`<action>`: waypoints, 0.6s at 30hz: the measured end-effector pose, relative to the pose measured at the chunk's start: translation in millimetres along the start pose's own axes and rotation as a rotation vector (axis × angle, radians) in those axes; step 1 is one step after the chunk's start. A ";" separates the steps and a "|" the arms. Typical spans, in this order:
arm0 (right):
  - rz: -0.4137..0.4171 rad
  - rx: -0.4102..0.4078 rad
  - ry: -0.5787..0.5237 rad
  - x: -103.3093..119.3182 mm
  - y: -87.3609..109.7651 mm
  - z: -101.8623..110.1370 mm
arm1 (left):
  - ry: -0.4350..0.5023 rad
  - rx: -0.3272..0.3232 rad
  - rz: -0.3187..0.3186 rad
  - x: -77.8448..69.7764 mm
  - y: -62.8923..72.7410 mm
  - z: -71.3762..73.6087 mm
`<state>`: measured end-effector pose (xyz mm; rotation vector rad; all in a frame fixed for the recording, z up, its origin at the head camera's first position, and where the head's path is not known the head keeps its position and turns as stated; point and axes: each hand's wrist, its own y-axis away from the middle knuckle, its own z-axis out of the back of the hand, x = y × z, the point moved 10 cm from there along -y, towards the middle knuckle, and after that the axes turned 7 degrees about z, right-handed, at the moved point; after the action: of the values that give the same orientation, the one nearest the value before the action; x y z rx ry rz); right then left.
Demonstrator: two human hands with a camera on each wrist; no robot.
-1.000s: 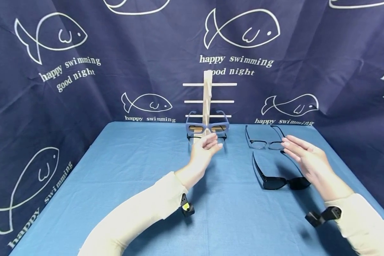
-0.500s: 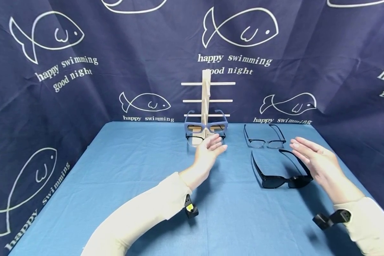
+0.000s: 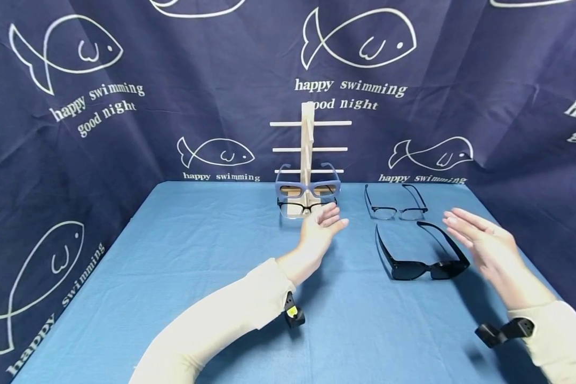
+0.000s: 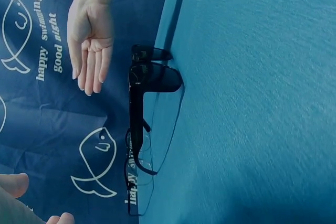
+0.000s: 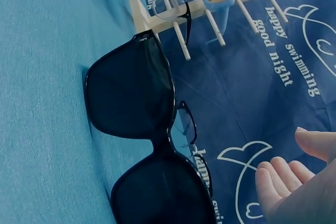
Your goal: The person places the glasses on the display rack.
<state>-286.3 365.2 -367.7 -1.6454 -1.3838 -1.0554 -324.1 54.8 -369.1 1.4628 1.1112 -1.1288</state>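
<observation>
In the head view my left hand (image 3: 317,234) hovers in front of a wooden glasses stand (image 3: 308,120), fingers extended and holding nothing. Blue-framed glasses with tinted lenses (image 3: 307,188) hang on the stand. Below them are dark half-rim glasses (image 3: 293,205), partly hidden by that hand. My right hand (image 3: 492,248) is held loosely straight at the right, beside black sunglasses (image 3: 409,271) that lie on the table with their temples unfolded. The right wrist view has the sunglasses' lenses (image 5: 131,87) close up, and that hand (image 5: 286,187) apart from them.
Half-rim glasses (image 3: 385,209) lie behind the sunglasses, temples unfolded. The stand's upper pegs (image 3: 333,123) carry no glasses. A blue cloth (image 3: 197,229) covers the table, and a dark fish-print curtain (image 3: 221,69) hangs behind and at both sides.
My left hand has drifted right, uncovering more of the lower glasses on the stand. My right hand has moved right, away from the glasses on the table. All the glasses stay put.
</observation>
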 end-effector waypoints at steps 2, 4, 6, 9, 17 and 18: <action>-0.004 -0.007 0.007 0.0 1.0 2.6 | 0.000 0.003 0.014 0.8 0.6 -2.1; -0.013 -0.013 0.015 -1.0 2.6 5.6 | -0.001 0.003 0.024 1.8 0.9 -4.0; -0.020 -0.017 0.027 -2.3 4.4 9.2 | -0.004 0.002 0.030 3.4 0.9 -6.1; -0.029 -0.015 0.042 -4.4 6.9 13.8 | -0.007 0.005 0.039 6.8 1.5 -10.6; -0.040 -0.049 0.092 -8.2 8.7 29.4 | 0.019 -0.007 0.067 18.9 1.5 -20.0; -0.048 -0.063 0.106 -9.1 9.3 32.6 | 0.020 -0.011 0.067 19.5 1.3 -20.4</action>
<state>-273.5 389.8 -389.2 -1.5842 -1.3386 -1.2077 -317.1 76.7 -385.5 1.4943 1.0731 -1.0623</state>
